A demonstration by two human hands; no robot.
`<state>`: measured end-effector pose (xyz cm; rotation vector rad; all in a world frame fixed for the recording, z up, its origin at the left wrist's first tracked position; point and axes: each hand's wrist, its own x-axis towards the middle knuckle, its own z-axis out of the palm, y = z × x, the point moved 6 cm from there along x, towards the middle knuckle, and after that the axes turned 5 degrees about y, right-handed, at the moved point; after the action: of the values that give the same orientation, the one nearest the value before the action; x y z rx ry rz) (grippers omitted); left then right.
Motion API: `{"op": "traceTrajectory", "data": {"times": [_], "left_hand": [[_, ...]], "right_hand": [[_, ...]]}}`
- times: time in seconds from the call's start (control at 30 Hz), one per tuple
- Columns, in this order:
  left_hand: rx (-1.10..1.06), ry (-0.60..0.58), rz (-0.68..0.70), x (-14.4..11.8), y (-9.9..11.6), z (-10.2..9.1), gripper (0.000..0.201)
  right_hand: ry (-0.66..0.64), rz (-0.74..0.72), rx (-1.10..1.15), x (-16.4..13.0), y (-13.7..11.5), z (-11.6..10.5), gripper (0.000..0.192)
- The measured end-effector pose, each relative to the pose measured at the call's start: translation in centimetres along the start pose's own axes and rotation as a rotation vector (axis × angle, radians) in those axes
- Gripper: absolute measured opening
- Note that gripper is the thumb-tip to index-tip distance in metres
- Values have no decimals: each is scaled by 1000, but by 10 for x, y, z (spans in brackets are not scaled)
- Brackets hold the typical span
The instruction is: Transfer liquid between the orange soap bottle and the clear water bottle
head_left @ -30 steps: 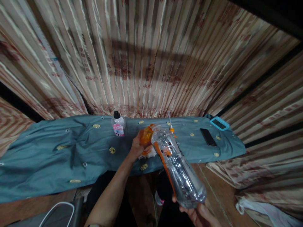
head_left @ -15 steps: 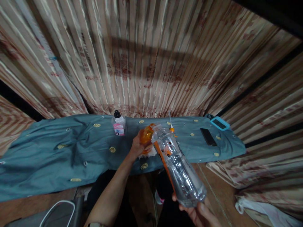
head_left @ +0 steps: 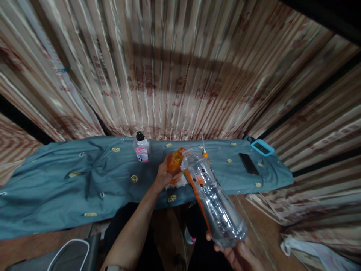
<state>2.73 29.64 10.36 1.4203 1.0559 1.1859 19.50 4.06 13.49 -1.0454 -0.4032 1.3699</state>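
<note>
My left hand (head_left: 164, 174) is wrapped round an orange see-through bottle (head_left: 175, 161), its neck pointing up and right. A large clear plastic bottle (head_left: 216, 203) with an orange-edged label lies tilted, its mouth at the orange bottle's neck. My right hand (head_left: 237, 256) grips the clear bottle by its base from below. Whether liquid runs between the two mouths I cannot tell. Under the orange bottle lies a crumpled white tissue (head_left: 180, 181). Just behind the clear bottle's neck stands an orange pump top (head_left: 205, 153) with a thin pale tube pointing up.
A clear bottle with a black cap and pink label (head_left: 141, 148) stands on the teal patterned cloth (head_left: 93, 169). To the right lie a black phone (head_left: 248, 163) and a blue-framed device (head_left: 262, 147). Striped curtains (head_left: 175, 75) hang behind and at both sides.
Almost nothing differs. The clear bottle's base and my right hand have shifted very slightly to the right; both hands keep their holds.
</note>
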Motion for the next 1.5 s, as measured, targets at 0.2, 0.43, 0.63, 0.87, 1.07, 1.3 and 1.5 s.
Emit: {"op": "traceTrajectory", "data": {"times": [0.2, 0.43, 0.63, 0.87, 1.07, 1.3, 1.5], "left_hand": [[-3, -2, 21, 1, 0, 0, 55], [40, 8, 27, 0, 4, -1, 53], [30, -6, 5, -1, 7, 0, 55], [6, 1, 15, -1, 6, -1, 57], [-28, -10, 19, 0, 4, 0, 60], [-32, -7, 18, 0, 3, 0, 56], [-7, -7, 23, 0, 2, -1, 57]], "right_hand": [[7, -12, -35, 1, 2, -4, 40], [-6, -7, -42, 1, 1, 0, 40], [-13, -14, -19, 0, 0, -1, 37], [-16, -2, -36, 1, -1, 0, 37], [-7, -11, -17, -1, -3, 6, 35], [38, -18, 28, -4, -2, 5, 37], [39, -35, 28, -3, 0, 4, 36]]}}
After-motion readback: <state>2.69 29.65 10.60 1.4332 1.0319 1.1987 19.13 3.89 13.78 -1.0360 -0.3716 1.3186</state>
